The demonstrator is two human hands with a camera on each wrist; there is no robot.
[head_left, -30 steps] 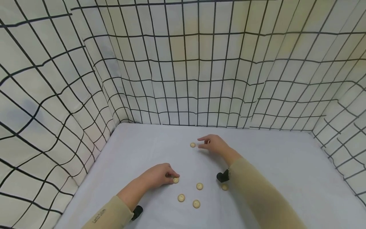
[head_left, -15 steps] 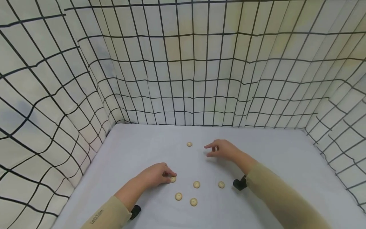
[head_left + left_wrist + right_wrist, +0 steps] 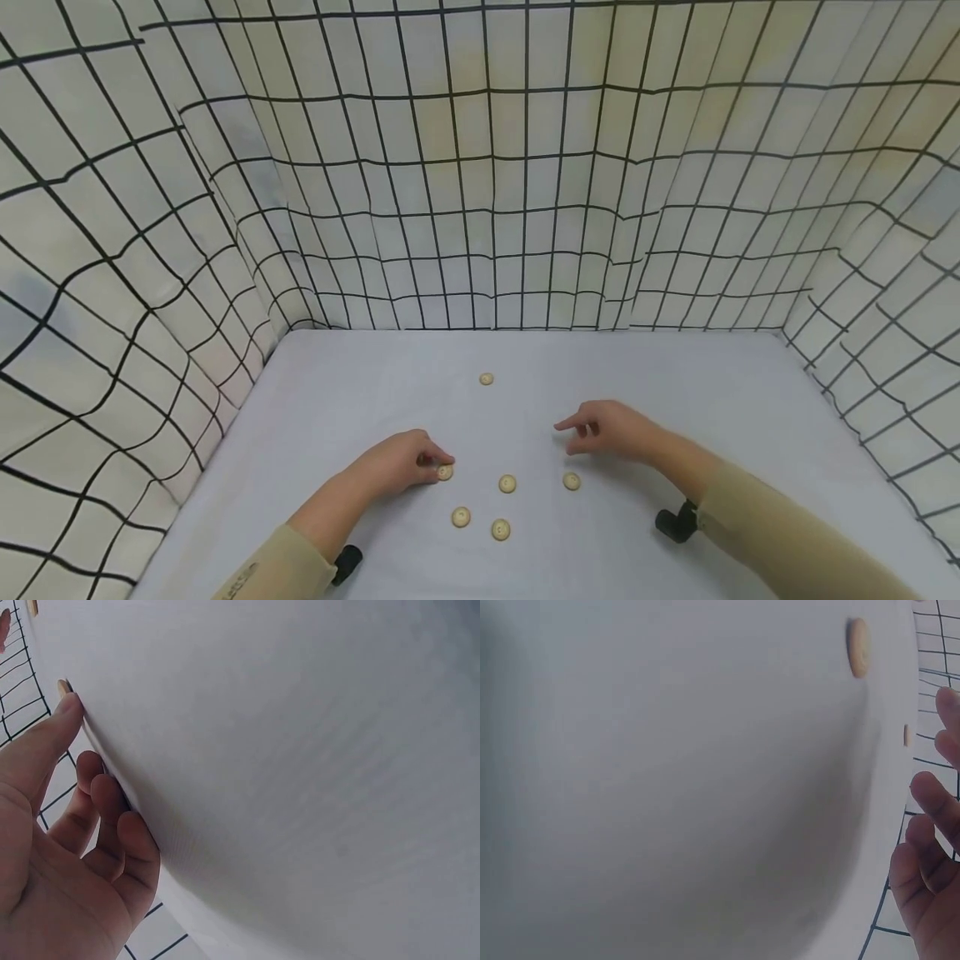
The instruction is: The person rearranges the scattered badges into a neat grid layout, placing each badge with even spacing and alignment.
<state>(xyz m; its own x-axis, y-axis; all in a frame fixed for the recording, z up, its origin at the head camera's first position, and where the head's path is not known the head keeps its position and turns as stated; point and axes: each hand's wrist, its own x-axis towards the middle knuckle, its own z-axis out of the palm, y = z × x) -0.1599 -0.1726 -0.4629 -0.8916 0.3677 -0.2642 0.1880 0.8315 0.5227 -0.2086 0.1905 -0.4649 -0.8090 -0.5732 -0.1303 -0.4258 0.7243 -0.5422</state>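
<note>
At lower left of the head view, the left hand [image 3: 396, 462] pinches a pale round button [image 3: 445, 472] between thumb and forefinger, its grip nearly closed, low on the white bench [image 3: 712, 375]. The right hand [image 3: 617, 429], at lower right, is over the bench with its grip loosely spread and holding nothing; the right-hand button [image 3: 572, 481] lies just below its fingers. The centre button [image 3: 507, 483] sits between these two buttons, with the lower-left button [image 3: 461, 517] and the bottom button [image 3: 501, 529] beneath it. The far button [image 3: 487, 378] lies alone, just below the frame's centre. A black-lined grid wall [image 3: 472, 212] fills the upper frame.
</note>
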